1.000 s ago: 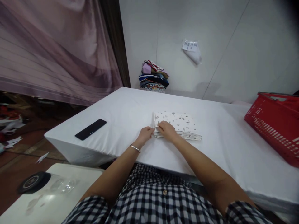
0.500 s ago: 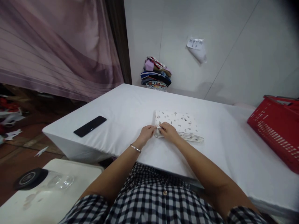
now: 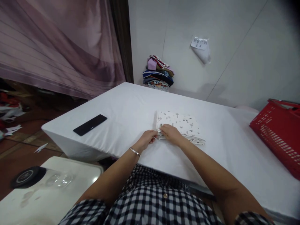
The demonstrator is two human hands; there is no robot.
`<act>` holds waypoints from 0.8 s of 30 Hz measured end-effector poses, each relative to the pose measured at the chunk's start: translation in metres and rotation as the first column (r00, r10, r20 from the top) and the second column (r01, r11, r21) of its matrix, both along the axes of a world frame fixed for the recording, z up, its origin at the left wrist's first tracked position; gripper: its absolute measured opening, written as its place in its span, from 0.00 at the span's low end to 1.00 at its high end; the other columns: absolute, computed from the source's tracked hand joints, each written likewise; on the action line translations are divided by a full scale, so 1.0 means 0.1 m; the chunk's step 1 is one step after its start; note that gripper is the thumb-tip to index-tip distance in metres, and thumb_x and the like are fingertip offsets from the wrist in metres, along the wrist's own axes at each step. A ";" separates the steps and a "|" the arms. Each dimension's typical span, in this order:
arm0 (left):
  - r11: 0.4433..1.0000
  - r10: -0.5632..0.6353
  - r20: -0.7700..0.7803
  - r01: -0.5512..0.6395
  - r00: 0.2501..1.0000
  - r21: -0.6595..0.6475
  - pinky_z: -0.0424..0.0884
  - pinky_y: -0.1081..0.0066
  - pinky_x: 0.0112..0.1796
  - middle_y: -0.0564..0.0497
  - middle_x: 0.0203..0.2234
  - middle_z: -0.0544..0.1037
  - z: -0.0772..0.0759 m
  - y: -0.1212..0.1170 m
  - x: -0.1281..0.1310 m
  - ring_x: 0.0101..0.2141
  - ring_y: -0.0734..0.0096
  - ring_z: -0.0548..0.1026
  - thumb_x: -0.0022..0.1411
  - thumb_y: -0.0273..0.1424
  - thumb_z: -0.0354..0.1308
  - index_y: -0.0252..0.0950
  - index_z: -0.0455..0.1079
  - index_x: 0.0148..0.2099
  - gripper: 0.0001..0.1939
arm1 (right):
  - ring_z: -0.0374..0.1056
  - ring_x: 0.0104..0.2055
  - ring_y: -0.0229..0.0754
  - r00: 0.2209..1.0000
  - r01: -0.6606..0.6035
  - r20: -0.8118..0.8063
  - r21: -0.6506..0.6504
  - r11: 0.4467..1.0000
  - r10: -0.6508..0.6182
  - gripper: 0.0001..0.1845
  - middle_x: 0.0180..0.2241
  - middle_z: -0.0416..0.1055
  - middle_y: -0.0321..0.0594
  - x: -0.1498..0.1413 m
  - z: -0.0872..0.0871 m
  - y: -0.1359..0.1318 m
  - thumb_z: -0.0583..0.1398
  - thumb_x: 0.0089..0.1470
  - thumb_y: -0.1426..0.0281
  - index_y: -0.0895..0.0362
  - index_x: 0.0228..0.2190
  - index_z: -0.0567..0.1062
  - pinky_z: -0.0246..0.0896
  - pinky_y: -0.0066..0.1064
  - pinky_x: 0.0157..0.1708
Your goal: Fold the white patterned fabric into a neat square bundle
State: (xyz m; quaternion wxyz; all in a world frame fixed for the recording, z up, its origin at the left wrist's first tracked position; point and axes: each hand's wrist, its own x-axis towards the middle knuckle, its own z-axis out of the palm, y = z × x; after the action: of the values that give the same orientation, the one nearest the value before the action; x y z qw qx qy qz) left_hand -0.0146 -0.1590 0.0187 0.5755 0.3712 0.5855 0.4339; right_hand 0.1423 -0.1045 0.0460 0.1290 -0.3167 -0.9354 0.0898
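A folded white cloth (image 3: 185, 124) printed with small grey figures lies on the white table (image 3: 131, 106) in front of me. My left hand (image 3: 147, 139) pinches its near left corner with curled fingers; a thin bracelet circles that wrist. My right hand (image 3: 172, 134) presses on the same near edge, its fingers bent and closed over the layers. The two hands almost touch at the corner.
A black phone (image 3: 90, 124) lies near the table's left edge. A pile of folded clothes (image 3: 158, 73) stands at the back against the wall. A red basket (image 3: 278, 131) sits at the right. A white stool (image 3: 50, 187) with a dark lid is at lower left.
Both hands stay at the cloth's near left corner, only shifting their fingers slightly. The view has drifted a little to the left.
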 end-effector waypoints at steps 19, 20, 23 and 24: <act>0.976 -0.106 -0.806 0.217 0.582 0.028 0.56 0.71 0.26 0.48 0.24 0.76 0.05 -0.15 0.06 0.27 0.66 0.71 0.54 0.53 0.48 0.36 0.72 0.26 0.26 | 0.63 0.40 0.40 0.987 0.054 -0.143 -0.102 0.993 -0.068 0.10 0.38 0.69 0.40 0.10 0.13 0.14 0.54 0.53 0.75 0.56 0.38 0.71 0.54 0.28 0.39; 0.977 -0.103 -0.812 0.210 0.574 0.025 0.56 0.71 0.26 0.47 0.26 0.77 0.05 -0.15 0.08 0.27 0.65 0.71 0.55 0.53 0.47 0.36 0.72 0.27 0.26 | 0.63 0.40 0.40 0.989 0.049 -0.133 -0.100 0.994 -0.062 0.10 0.38 0.69 0.40 0.09 0.13 0.14 0.54 0.53 0.75 0.56 0.38 0.71 0.54 0.28 0.39; 0.984 -0.074 -0.813 0.174 0.577 0.034 0.55 0.71 0.26 0.46 0.26 0.77 0.02 -0.13 0.14 0.27 0.65 0.71 0.56 0.52 0.46 0.36 0.73 0.29 0.26 | 0.63 0.41 0.40 0.992 0.044 -0.114 -0.094 0.995 -0.055 0.12 0.39 0.69 0.40 0.05 0.08 0.14 0.54 0.53 0.76 0.56 0.39 0.71 0.54 0.29 0.40; 0.985 -0.065 -0.813 0.166 0.579 0.040 0.54 0.71 0.26 0.46 0.25 0.76 0.01 -0.12 0.17 0.27 0.65 0.71 0.56 0.52 0.46 0.36 0.72 0.28 0.25 | 0.63 0.41 0.40 0.993 0.042 -0.106 -0.095 0.995 -0.053 0.12 0.38 0.69 0.40 0.04 0.06 0.14 0.54 0.52 0.77 0.56 0.39 0.71 0.55 0.29 0.40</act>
State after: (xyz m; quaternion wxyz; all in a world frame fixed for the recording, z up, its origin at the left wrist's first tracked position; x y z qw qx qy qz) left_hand 0.0021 -0.1708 0.0195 0.2518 0.5963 0.7324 0.2112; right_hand 0.1465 -0.0908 0.0523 0.1667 -0.3393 -0.9140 0.1471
